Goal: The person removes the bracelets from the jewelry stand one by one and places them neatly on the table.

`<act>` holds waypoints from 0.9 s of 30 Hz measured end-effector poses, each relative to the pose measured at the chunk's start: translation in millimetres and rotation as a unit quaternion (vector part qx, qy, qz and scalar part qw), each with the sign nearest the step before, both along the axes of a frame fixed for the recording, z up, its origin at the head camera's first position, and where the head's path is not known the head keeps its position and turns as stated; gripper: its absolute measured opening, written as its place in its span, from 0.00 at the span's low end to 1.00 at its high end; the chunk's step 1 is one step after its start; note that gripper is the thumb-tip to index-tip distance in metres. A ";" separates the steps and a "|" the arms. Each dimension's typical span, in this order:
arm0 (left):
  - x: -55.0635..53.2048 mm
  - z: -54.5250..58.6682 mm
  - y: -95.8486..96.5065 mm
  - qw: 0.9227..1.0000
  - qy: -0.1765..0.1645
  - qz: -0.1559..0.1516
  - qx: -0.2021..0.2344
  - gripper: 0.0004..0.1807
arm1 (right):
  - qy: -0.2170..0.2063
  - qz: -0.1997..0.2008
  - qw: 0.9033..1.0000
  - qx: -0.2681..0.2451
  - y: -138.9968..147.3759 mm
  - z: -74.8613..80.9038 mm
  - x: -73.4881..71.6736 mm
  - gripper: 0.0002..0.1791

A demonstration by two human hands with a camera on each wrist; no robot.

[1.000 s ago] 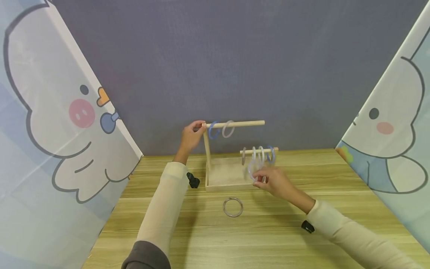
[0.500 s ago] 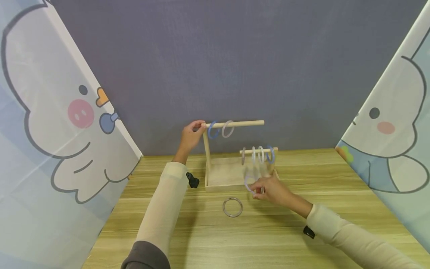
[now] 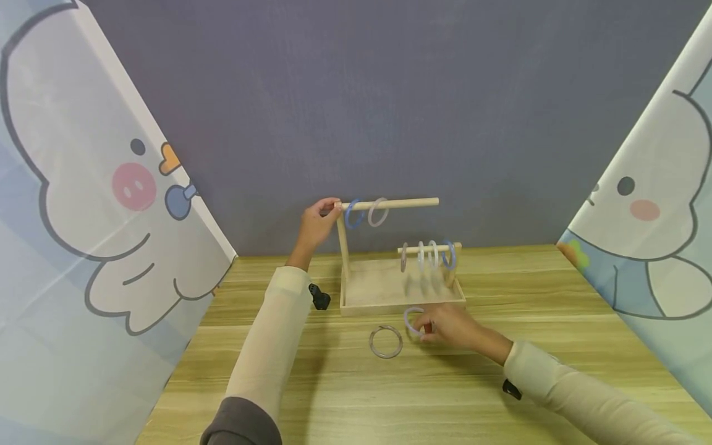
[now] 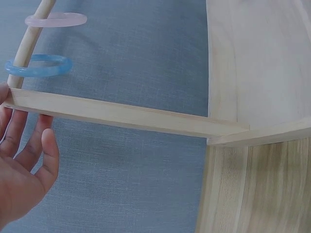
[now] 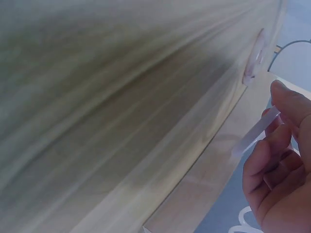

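At the upper left corner of a wooden bangle stand [image 3: 343, 253], my left hand [image 3: 317, 225] grips the top of the upright post; the left wrist view shows thumb and fingers on either side of it. A blue bangle [image 4: 39, 72] and a pale pink bangle [image 4: 58, 23] hang on the upper bar beside that hand. Between thumb and fingers, my right hand [image 3: 453, 324] pinches a lavender bangle [image 5: 255, 132], tilted, just in front of the stand's tray. To its left, a grey-brown bangle [image 3: 385, 356] lies flat on the table.
The lower bar [image 3: 413, 250] carries a brownish bangle [image 3: 403, 264], two whitish bangles and a blue bangle [image 3: 452, 253]. Small black devices sit near both wrists. A grey wall [image 3: 356, 111] rises behind the wooden table [image 3: 356, 402], with cartoon-printed panels at both sides.
My right hand has come down and toward me with the lavender bangle, from beside the lower bar to in front of the tray. The left hand has stayed on the post.
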State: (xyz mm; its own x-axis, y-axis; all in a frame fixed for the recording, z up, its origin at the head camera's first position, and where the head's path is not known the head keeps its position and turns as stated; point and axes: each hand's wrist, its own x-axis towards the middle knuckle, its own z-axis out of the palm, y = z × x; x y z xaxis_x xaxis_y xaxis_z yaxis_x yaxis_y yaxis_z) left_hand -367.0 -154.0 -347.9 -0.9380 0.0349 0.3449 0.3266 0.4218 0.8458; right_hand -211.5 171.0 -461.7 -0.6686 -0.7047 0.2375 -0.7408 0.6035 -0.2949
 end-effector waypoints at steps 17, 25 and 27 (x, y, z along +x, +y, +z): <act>-0.9 6.9 -1.2 1.000 0.001 0.002 -0.019 0.21 | -0.036 0.019 0.999 0.017 -1.1 -11.5 -2.8 0.11; 1.2 5.3 -0.3 1.000 -0.002 0.001 -0.026 0.21 | -0.066 0.020 0.997 0.044 1.2 -17.3 -4.8 0.09; 1.9 4.1 0.1 1.000 -0.002 0.001 -0.023 0.20 | -0.074 0.021 0.996 0.050 1.6 -18.5 -4.8 0.09</act>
State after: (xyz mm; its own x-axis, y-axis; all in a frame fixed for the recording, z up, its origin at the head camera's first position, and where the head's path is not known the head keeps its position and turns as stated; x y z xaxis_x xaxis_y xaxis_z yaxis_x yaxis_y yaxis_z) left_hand -365.0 -153.9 -343.8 -0.9391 0.0490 0.3401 0.3233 0.4610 0.8264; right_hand -216.3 172.7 -480.2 -0.6608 -0.7477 0.0657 -0.7188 0.6052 -0.3422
